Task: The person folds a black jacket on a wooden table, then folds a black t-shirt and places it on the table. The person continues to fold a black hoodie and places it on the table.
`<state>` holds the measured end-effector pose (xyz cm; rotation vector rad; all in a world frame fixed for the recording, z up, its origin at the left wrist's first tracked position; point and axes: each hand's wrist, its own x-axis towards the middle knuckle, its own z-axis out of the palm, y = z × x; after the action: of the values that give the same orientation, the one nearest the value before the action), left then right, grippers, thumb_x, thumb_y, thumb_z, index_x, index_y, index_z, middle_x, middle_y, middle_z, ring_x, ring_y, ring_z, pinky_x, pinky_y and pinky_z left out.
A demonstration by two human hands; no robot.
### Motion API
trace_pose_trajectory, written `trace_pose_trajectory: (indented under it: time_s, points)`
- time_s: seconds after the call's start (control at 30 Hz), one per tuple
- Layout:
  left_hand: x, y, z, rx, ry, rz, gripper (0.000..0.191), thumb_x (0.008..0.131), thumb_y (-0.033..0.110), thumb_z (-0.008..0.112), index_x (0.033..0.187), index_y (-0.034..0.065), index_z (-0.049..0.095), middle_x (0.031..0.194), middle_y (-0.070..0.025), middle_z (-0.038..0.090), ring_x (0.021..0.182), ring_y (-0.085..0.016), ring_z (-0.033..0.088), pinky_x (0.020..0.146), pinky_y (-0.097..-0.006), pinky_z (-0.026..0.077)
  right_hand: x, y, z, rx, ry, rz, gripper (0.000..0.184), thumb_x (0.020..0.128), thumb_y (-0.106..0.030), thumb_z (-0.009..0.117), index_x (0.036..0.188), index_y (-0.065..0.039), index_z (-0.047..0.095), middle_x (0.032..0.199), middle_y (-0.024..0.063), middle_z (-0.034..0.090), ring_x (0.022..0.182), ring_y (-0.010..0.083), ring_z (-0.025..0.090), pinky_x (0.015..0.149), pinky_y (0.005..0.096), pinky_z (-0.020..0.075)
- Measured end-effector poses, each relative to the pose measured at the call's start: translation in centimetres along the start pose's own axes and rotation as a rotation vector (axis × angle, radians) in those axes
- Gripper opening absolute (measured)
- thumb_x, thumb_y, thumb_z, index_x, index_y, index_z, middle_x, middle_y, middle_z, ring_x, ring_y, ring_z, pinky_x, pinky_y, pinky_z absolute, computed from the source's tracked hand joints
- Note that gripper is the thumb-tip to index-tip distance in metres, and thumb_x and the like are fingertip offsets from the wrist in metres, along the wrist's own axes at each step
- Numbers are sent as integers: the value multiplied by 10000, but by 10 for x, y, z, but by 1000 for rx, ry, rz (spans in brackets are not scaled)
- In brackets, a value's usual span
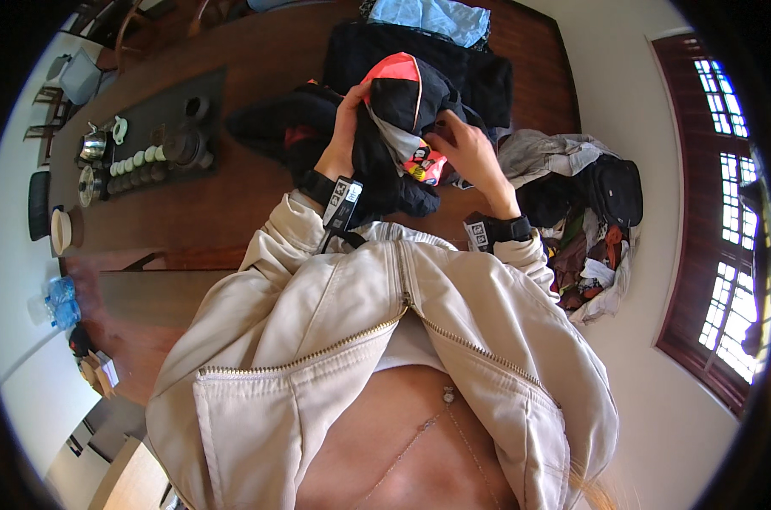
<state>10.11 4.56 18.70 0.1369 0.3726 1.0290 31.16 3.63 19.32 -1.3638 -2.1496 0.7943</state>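
Note:
A black garment with a coral panel point(395, 95) and pale piping is bunched up in front of me over the wooden table. My left hand point(343, 136) grips its left edge, with the thumb along the coral and black part. On the other side my right hand point(471, 153) pinches the fabric, its fingertips partly hidden in the folds. Grey fabric and a bright patterned piece point(425, 163) in coral, yellow and black show between the hands. Dark clothing point(277, 121) with a red patch lies spread under and left of the held garment.
Behind lie a folded black garment point(487, 80) and light blue fabric point(433, 22). To the right are a black bag point(617, 191), a grey garment point(545, 153) and a heap of mixed clothes point(589, 268). A tea tray point(162, 95) with pots and cups stands left.

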Motion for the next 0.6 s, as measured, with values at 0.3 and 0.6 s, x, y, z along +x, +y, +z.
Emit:
trace_pose_trajectory:
  time_s: [0.3,0.6]
  points:
    - [1,-4,-16,41,135,-79,448,862,328,633,1194,34,569,1118,-139,646,948,-259,652,848,-375,537,13,-4,-16,-141,-28,-191,308,738,-130,668,1004,12,605,950,175,571,931,377,582,751,428,491]
    - [7,-10,-55,656,148,62,291,837,167,591,1100,45,617,999,-66,671,926,-166,628,869,-302,475,5,-20,-38,1285,281,-2,196,832,48,600,952,-73,503,979,1,487,932,92,480,843,196,368]
